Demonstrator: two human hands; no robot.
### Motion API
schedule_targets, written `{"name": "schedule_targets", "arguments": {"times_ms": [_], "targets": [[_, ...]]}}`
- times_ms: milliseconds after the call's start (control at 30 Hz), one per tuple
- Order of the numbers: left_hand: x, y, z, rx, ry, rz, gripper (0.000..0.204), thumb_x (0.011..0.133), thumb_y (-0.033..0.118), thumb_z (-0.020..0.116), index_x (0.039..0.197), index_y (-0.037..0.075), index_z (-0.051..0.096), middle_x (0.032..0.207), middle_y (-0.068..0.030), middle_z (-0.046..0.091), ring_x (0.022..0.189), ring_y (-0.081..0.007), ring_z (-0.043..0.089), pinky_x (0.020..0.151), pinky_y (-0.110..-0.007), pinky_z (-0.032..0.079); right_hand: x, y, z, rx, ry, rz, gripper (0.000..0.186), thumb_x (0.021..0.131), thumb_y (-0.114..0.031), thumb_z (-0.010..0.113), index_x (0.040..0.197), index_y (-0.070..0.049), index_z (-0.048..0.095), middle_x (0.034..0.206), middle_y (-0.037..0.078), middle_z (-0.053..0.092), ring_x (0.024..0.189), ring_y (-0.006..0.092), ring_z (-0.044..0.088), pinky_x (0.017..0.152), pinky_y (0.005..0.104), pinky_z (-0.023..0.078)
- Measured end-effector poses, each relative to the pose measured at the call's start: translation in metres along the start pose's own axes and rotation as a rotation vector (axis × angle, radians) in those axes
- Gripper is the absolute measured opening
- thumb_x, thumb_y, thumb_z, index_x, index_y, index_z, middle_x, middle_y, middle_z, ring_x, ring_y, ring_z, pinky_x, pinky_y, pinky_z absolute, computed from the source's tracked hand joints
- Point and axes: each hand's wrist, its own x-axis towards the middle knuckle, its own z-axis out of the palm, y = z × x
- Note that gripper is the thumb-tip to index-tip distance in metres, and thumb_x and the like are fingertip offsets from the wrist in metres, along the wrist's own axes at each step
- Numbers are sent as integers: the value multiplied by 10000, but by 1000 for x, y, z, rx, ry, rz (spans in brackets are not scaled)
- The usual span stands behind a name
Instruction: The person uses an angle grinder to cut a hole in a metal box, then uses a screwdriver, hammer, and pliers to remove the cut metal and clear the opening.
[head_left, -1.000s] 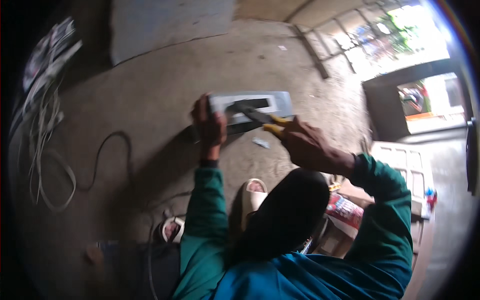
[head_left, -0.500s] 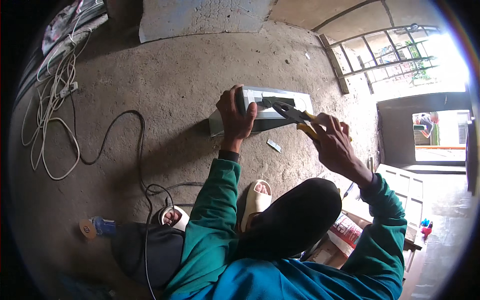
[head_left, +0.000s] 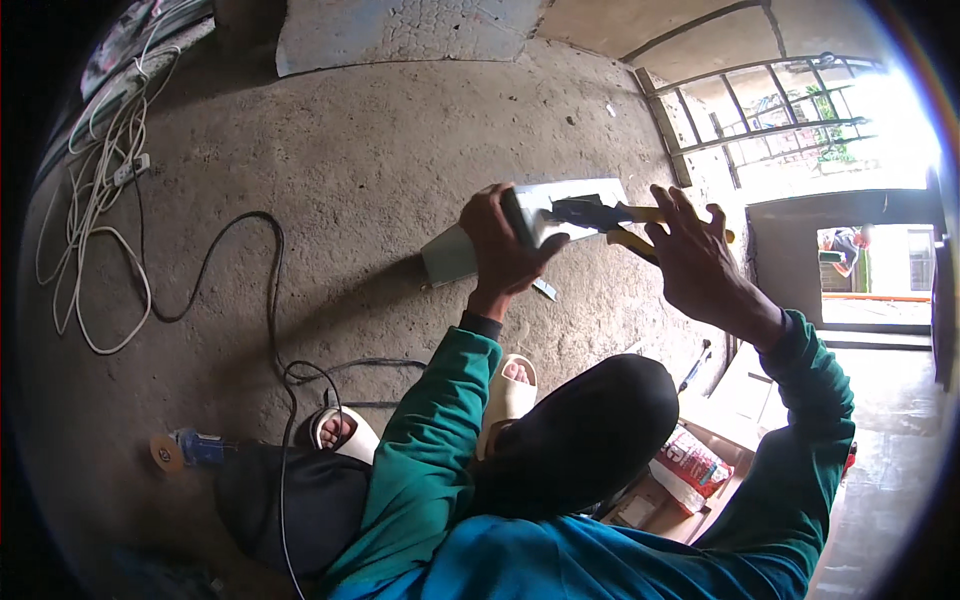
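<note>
A rough grey concrete floor (head_left: 330, 190) was seen under everything. Far to the left of the fingers, a bundle of white cables (head_left: 95, 200) was laid on it, and a black cord (head_left: 260, 300) was curved from there toward a small angle grinder (head_left: 180, 450) with a blue body, low on the left. Two pale sandals (head_left: 505, 390) were placed on the floor below the hands. To the right of the fingers, a barred metal gate (head_left: 760, 110) and a bright open doorway (head_left: 870, 265) were seen; a red and white bag (head_left: 690, 465) was lying beside cardboard pieces at the lower right.

The left hand (head_left: 505, 250) was closed around the near end of a grey sheet-metal piece (head_left: 570, 205); its fingers were curled tightly over the edge and the thumb was pressed on the flat face. The piece was held up above the floor, and it was extended to the right from these fingers. The right hand (head_left: 695, 255) was wrapped on yellow-handled snips (head_left: 610, 215); its fingers were loosely spread over the handles, and the dark blades were laid against the metal just right of the left fingers. If the blades were closed cannot be told.

Compared with half a second before, the metal piece had been lifted away from the floor and both hands had been raised nearer to the camera.
</note>
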Motion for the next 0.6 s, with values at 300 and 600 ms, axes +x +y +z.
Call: {"name": "schedule_targets", "arguments": {"times_ms": [300, 600], "targets": [[5, 16, -8, -98, -135, 103, 1168, 563, 802, 663, 1341, 20, 278, 1259, -222, 382, 1176, -380, 391, 977, -540, 300, -23, 16, 9, 9, -22, -58, 401, 669, -71, 608, 1047, 45, 537, 1146, 216, 446, 1000, 309, 456, 687, 466, 362], [10, 21, -11, -118, -395, 153, 1039, 582, 482, 866, 1333, 46, 295, 1219, -193, 408, 1125, -342, 420, 947, -493, 348, -37, 16, 23, 421, -157, 155, 190, 819, -146, 617, 870, 37, 604, 919, 186, 512, 740, 293, 563, 608, 409, 466]]}}
